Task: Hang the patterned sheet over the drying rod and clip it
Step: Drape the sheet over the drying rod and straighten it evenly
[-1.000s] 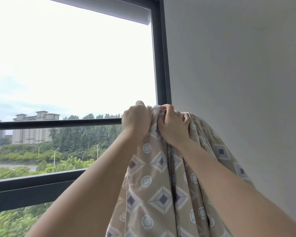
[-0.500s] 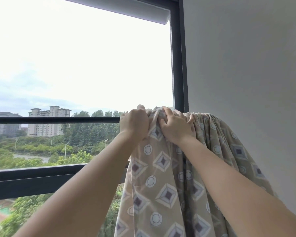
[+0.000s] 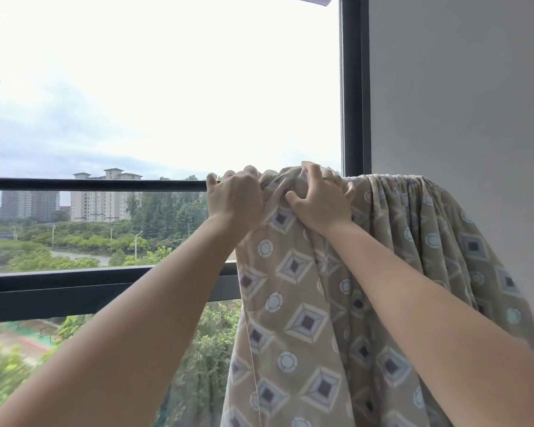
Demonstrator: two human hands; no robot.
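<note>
Your left grip point(image 3: 235, 201) clasps the patterned sheet point(image 3: 290, 303) at the drying rod point(image 3: 105, 184), your right grip point(image 3: 321, 201) clutches bunched folds just beside it — spread them apart evenly.

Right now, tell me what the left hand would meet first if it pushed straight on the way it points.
The drying rod: the left hand curls over it at the edge of the patterned sheet. Past that, probably the window glass; depth is unclear.
</note>
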